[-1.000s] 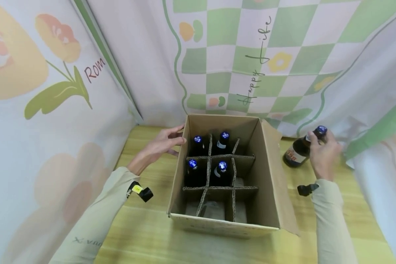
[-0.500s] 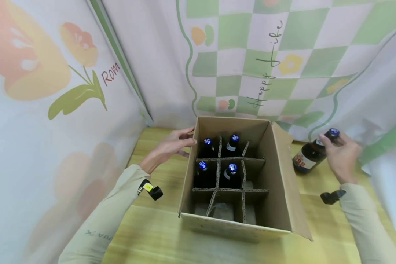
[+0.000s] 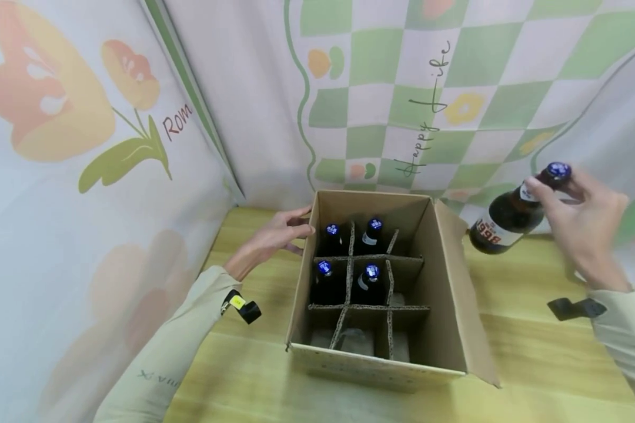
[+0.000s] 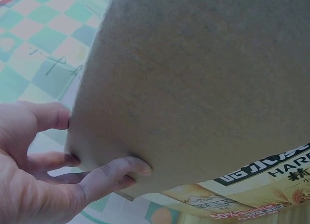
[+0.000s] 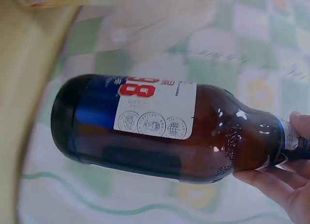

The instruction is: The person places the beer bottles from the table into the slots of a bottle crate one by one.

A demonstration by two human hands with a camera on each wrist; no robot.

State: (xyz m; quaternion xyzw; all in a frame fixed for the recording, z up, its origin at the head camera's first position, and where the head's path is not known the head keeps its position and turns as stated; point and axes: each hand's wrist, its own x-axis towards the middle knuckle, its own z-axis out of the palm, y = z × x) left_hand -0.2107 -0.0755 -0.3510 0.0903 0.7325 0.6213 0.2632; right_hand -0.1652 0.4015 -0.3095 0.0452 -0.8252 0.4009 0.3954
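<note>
My right hand grips a brown glass beer bottle by its neck, tilted and raised to the right of the cardboard box. The bottle's blue cap and white label show; in the right wrist view, its body lies nearly sideways across the picture. At the box's far left corner, my left hand holds on with thumb and fingers. In the left wrist view, the thumb presses a plain brown flap while other fingertips meet its edge. Several blue-capped bottles stand inside the box.
A cardboard divider splits the box into compartments; the front row and right column show no bottles. An outer flap slants down on the right. Printed cloth hangs behind the wooden table.
My right hand has lifted the bottle up off the table area and moved right, tilting it more. My left hand keeps its hold on the box corner. The head view has shifted slightly.
</note>
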